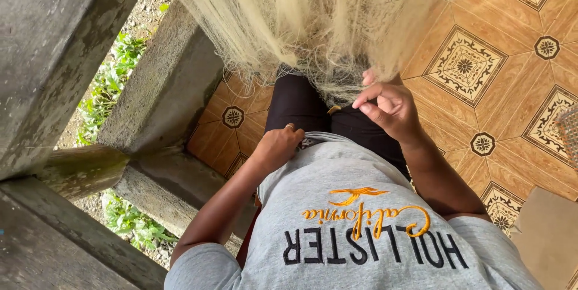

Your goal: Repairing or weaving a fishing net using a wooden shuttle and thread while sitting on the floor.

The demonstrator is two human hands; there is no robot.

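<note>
Pale net (313, 19) above hands | right hand (390, 109) pinching strands | left hand (278, 145) closed, empty

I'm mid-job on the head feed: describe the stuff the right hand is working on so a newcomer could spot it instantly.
Start at the orange patterned floor tiles, then look to the top middle, where a pale cream mass hangs down over the person's dark trousers. That is the fine netting; the right hand pinches its lower fringe. Unlike the grey concrete railing beside it, it is soft, thread-like and see-through.
</note>
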